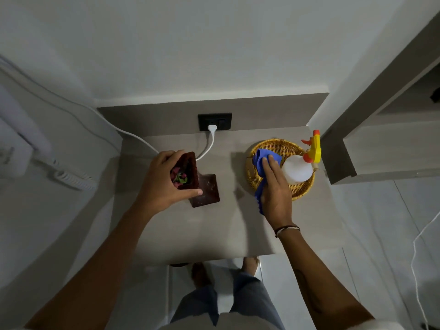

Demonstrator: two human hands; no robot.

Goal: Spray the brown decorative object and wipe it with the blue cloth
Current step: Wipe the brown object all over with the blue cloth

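Note:
The brown decorative object (190,172) is a dark box with pink and green bits inside, lifted and tilted over its square brown base (207,191) on the grey table. My left hand (164,184) grips the box around its sides. My right hand (273,186) holds the blue cloth (260,160) at the left edge of a wicker basket (300,194). A white spray bottle (297,169) with a yellow and orange trigger head lies in the basket, just right of my fingers.
A white plug (212,128) sits in a black wall socket (215,121), its cable running left behind the box. A white wall phone (28,148) hangs at the left. A grey cabinet (381,148) stands to the right. My legs show below the table's front edge.

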